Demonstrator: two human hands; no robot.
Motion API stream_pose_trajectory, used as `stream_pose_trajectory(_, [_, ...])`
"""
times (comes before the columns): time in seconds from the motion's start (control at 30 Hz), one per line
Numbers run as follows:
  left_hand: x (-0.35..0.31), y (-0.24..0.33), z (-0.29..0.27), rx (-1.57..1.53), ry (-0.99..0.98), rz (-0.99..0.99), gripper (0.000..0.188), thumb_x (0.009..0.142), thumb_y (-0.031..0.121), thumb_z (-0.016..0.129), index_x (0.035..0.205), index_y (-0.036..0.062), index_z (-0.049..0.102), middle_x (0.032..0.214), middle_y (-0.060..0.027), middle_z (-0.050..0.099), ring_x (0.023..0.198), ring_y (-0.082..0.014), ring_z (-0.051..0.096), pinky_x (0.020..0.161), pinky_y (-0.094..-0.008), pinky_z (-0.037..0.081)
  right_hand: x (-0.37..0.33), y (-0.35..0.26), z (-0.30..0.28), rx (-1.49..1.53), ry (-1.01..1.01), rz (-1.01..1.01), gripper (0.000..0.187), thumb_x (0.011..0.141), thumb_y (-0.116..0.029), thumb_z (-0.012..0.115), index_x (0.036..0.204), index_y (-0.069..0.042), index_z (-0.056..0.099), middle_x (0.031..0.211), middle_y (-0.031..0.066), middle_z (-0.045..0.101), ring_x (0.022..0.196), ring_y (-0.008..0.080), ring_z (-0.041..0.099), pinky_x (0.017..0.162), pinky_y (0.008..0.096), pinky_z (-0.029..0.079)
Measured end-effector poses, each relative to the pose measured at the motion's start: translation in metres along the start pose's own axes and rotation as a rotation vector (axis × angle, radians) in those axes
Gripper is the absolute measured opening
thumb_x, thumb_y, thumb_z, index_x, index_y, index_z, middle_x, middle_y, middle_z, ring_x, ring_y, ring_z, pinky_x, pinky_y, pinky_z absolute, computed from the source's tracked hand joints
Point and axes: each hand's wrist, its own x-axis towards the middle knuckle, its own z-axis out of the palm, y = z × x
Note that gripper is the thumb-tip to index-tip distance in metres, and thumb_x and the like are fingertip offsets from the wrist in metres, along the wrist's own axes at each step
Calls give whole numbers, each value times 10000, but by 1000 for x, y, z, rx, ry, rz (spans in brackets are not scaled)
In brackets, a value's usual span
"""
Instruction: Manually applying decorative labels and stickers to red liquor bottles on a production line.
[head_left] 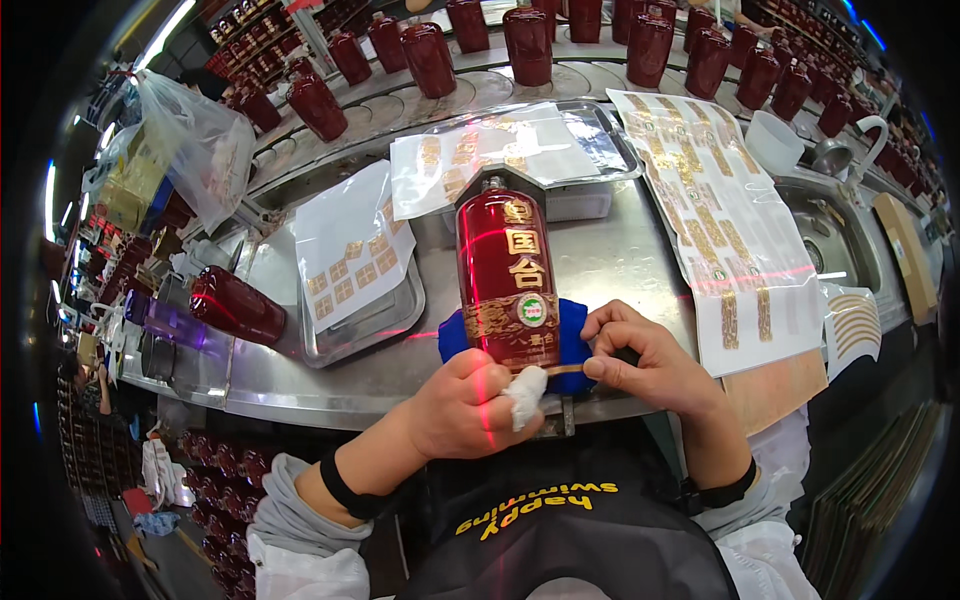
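Note:
A dark red bottle [484,250] with gold lettering and a patterned gold label band lies on a blue cloth pad [573,335] at the table's front edge, its neck pointing away from me. My left hand [462,405] is closed around a white wad of cloth or tissue [526,396], which touches the bottle's lower end. At the right of that end, my right hand [645,358] pinches the tip of a thin gold strip [566,369]. The strip runs across the bottle's base toward the white wad.
Sheets of gold labels [700,220] lie at right, with more label sheets [350,245] on metal trays at left and behind the bottle. Another red bottle [236,305] lies at left. Several bottles stand on the conveyor [480,90]. A sink [825,225] is at far right.

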Motion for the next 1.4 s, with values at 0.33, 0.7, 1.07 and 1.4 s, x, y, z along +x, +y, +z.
stream_pose_trajectory(0.33, [3, 1, 6, 128, 101, 6, 351, 635, 122, 787, 954, 66, 653, 882, 22, 506, 748, -150, 491, 655, -298, 417, 4, 0, 2, 37, -19, 62, 230, 858, -194, 723, 779, -29, 584, 1031, 78, 515, 959, 161, 507, 841, 278, 417])
stream_pose_trajectory(0.7, [-5, 7, 4, 99, 140, -76, 278, 626, 74, 759, 883, 109, 659, 1030, 10, 577, 785, -181, 506, 650, -335, 431, 6, 4, 2, -6, -14, 31, 249, 861, -221, 722, 781, -30, 584, 1019, 85, 513, 959, 179, 508, 835, 293, 418])
stream_pose_trajectory(1.07, [-7, 7, -1, -7, 125, -166, 273, 604, 77, 779, 842, 91, 648, 895, 14, 511, 750, -169, 500, 643, -320, 405, 7, 8, 4, -46, -21, -25, 240, 864, -232, 717, 797, -39, 592, 1015, 81, 503, 959, 198, 495, 818, 310, 418])
stream_pose_trajectory(1.4, [5, -3, 3, 57, 41, 50, 225, 614, 118, 780, 802, 105, 657, 839, 5, 467, 754, -161, 482, 651, -330, 415, 8, 10, 4, -29, -23, -30, 233, 864, -238, 715, 811, -42, 601, 1004, 80, 497, 955, 206, 493, 816, 314, 420])
